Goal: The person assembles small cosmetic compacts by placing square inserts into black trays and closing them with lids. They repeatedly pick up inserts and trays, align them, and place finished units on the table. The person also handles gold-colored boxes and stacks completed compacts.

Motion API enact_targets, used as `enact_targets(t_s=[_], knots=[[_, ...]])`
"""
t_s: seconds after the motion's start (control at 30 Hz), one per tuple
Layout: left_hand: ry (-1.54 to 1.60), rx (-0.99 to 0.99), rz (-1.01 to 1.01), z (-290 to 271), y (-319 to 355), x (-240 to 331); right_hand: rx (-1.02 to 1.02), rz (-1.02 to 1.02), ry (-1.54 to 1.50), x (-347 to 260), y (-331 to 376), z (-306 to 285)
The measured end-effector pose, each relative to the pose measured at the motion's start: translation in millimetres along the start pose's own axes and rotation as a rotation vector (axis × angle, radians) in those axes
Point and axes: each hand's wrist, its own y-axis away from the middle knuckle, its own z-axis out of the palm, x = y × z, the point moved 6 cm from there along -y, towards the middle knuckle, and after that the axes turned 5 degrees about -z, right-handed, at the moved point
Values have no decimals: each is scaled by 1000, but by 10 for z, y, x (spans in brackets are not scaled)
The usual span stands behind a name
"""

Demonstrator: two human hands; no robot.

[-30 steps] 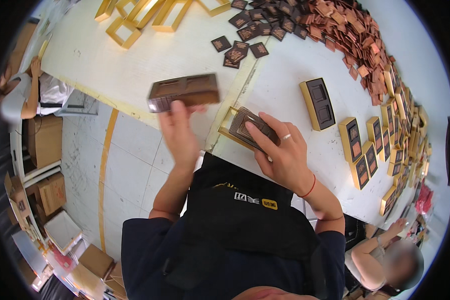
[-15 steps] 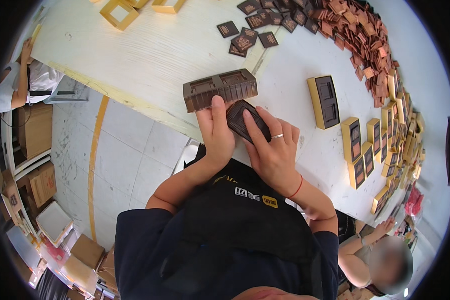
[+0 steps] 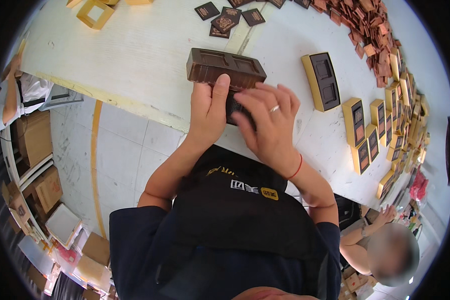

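My left hand (image 3: pixel 207 112) is wrapped round a stack of nested dark brown plastic trays (image 3: pixel 225 72). The stack lies level above the table's front edge, its top tray showing two rectangular hollows, with my thumb against the near side. Just below its right half, a single dark tray (image 3: pixel 231 106) is partly covered by my right hand (image 3: pixel 272 120). My right thumb and index finger are bent at that tray, while the other fingers are raised and slightly blurred. A gold box with a black two-hollow insert (image 3: pixel 325 82) stands to the right.
Gold boxes (image 3: pixel 355 125) with filled inserts crowd the table's right side. Brown squares (image 3: pixel 367 32) are heaped at the far right, and dark squares (image 3: pixel 227 20) lie at the back. Empty gold frames (image 3: pixel 94 14) sit far left. Another person's hand (image 3: pixel 385 215) is at lower right.
The tray stack has turned more level and shifted slightly right. The single tray has moved left, closer under the stack, and my right hand's fingers have lifted and bent. The view has shifted slightly.
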Motion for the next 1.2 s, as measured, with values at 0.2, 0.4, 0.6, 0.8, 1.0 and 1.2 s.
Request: enact_targets(t_s=[0.2,0.4,0.6,0.8,1.0,1.2], knots=[[-38,97,-40,8,32,11,174,478,-683,321,127,62],[-160,103,53,13,18,-12,-113,351,-985,543,179,-59],[-145,115,65,16,29,16,118,475,-538,532,580,-267],[-78,182,32,-45,40,-49,303,375,-266,225,590,-304],[-163,192,50,16,57,15,222,351,-205,237,583,-293],[-182,192,81,20,57,53,146,390,-218,274,515,-369]])
